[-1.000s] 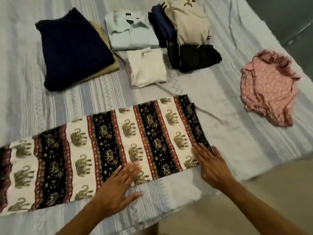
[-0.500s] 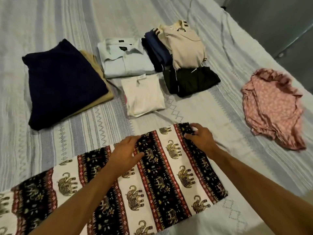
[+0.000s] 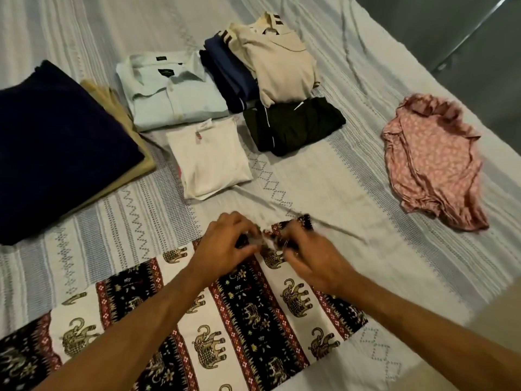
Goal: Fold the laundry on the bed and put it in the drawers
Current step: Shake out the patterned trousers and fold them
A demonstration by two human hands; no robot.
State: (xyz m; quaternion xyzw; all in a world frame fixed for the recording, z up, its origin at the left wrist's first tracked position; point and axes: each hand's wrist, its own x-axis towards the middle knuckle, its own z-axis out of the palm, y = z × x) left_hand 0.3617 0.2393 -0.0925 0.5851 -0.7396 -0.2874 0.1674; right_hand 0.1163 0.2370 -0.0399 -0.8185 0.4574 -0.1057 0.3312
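An elephant-print cloth (image 3: 239, 320) in black, cream and red lies flat across the near part of the bed (image 3: 324, 182). My left hand (image 3: 222, 249) and my right hand (image 3: 313, 258) meet at its far edge, fingers curled and pinching the fabric there, which is bunched and blurred between them. An unfolded pink floral garment (image 3: 431, 162) lies crumpled to the right.
Folded piles sit farther back: a navy piece (image 3: 56, 148) on a tan one, a pale blue shirt (image 3: 172, 91), a white top (image 3: 208, 159), a beige shirt (image 3: 279, 57) on blue clothes, a black item (image 3: 293, 125). The bed's edge and floor are at the lower right.
Both hands went from lying flat on the cloth's near edge to its far edge, then drew together and pinched the fabric. The view moved closer over the bed.
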